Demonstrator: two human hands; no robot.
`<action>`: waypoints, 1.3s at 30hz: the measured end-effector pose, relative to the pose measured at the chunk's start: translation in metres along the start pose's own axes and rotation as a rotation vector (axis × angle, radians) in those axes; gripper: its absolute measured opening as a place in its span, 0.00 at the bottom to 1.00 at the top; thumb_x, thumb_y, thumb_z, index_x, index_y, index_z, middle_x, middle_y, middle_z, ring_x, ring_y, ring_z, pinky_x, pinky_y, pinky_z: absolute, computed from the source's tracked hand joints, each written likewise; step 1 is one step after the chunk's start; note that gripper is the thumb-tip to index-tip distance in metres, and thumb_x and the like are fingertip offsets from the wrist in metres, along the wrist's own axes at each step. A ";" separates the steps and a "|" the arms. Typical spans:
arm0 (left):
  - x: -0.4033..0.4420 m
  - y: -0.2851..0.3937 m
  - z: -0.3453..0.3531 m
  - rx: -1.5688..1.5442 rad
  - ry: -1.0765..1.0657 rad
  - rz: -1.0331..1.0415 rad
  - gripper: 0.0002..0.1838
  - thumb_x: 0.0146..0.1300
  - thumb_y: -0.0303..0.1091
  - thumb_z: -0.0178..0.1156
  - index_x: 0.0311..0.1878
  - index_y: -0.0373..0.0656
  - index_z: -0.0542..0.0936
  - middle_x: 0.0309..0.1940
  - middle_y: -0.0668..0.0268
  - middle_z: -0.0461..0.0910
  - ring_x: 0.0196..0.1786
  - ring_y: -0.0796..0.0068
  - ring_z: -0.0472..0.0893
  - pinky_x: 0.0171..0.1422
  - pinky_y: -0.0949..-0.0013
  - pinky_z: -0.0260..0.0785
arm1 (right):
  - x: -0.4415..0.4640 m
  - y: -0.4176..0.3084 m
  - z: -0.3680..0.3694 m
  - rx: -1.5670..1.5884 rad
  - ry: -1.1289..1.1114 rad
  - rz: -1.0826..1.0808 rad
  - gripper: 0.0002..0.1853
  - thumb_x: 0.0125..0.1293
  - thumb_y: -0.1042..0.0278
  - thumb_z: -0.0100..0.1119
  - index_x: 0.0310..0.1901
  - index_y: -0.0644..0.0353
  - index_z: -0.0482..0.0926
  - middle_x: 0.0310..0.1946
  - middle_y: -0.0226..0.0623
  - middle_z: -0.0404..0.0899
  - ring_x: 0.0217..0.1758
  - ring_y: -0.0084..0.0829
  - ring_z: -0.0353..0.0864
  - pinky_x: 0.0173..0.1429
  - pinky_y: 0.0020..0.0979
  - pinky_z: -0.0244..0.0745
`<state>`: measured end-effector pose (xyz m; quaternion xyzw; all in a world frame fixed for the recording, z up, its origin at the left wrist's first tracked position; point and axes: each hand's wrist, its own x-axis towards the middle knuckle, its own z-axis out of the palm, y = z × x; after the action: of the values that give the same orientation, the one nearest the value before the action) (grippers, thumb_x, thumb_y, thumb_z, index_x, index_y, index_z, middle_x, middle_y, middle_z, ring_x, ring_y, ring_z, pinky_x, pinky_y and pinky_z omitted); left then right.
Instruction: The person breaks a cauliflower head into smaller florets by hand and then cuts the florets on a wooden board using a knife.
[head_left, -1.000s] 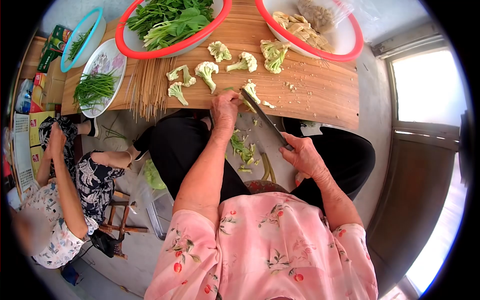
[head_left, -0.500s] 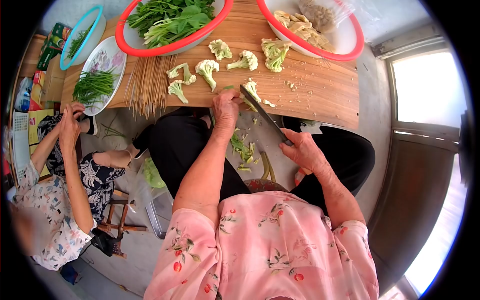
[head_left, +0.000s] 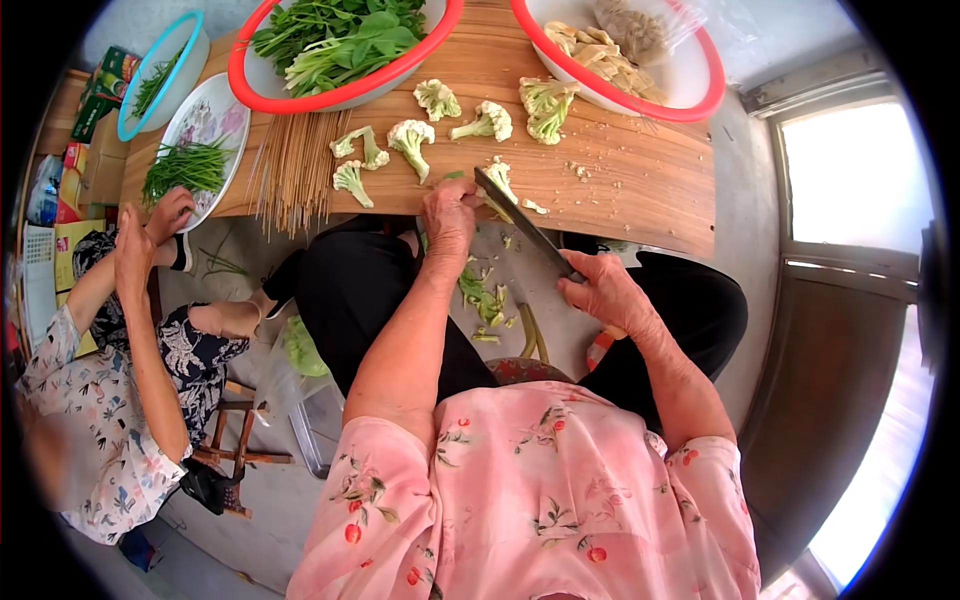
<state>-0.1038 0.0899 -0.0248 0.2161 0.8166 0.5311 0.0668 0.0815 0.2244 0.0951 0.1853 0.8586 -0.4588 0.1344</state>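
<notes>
My right hand is wrapped round the handle of a knife, whose dark blade slants up and left to the table's near edge. At that edge my left hand has its fingers closed on a piece of cauliflower, mostly hidden by the fingers and blade. A cauliflower floret lies just behind the blade tip. More cut florets are spread over the wooden table, and a larger piece rests near the right basin.
A red-rimmed basin holds leafy greens; another holds pale folded strips. Thin sticks lie beside an oval plate with chives. A co-worker sits at the left. Trimmings lie on the floor.
The co-worker's hands have moved up to the oval plate, one now at the chives. My hands and the knife have barely shifted.
</notes>
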 end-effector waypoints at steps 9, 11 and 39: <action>-0.002 0.009 -0.002 0.084 0.020 0.033 0.11 0.50 0.14 0.49 0.31 0.34 0.80 0.27 0.55 0.81 0.29 0.65 0.84 0.36 0.68 0.75 | 0.003 0.004 -0.002 0.038 0.024 -0.074 0.19 0.56 0.71 0.57 0.50 0.64 0.77 0.22 0.48 0.76 0.25 0.41 0.75 0.34 0.36 0.73; -0.003 0.006 -0.001 0.038 0.031 0.037 0.11 0.50 0.14 0.49 0.31 0.34 0.80 0.28 0.55 0.82 0.29 0.64 0.85 0.36 0.68 0.75 | 0.005 0.008 -0.002 0.028 0.044 -0.134 0.19 0.57 0.72 0.56 0.51 0.63 0.76 0.17 0.41 0.74 0.19 0.30 0.74 0.29 0.32 0.72; 0.000 0.017 -0.011 0.097 -0.036 -0.094 0.15 0.50 0.19 0.61 0.44 0.37 0.78 0.32 0.58 0.79 0.34 0.67 0.78 0.41 0.68 0.71 | 0.002 0.005 0.019 0.017 0.375 -0.249 0.23 0.56 0.68 0.60 0.55 0.62 0.72 0.34 0.52 0.79 0.36 0.52 0.78 0.38 0.44 0.74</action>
<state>-0.1026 0.0861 -0.0044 0.1898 0.8492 0.4833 0.0959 0.0828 0.2116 0.0808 0.1612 0.8810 -0.4364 -0.0866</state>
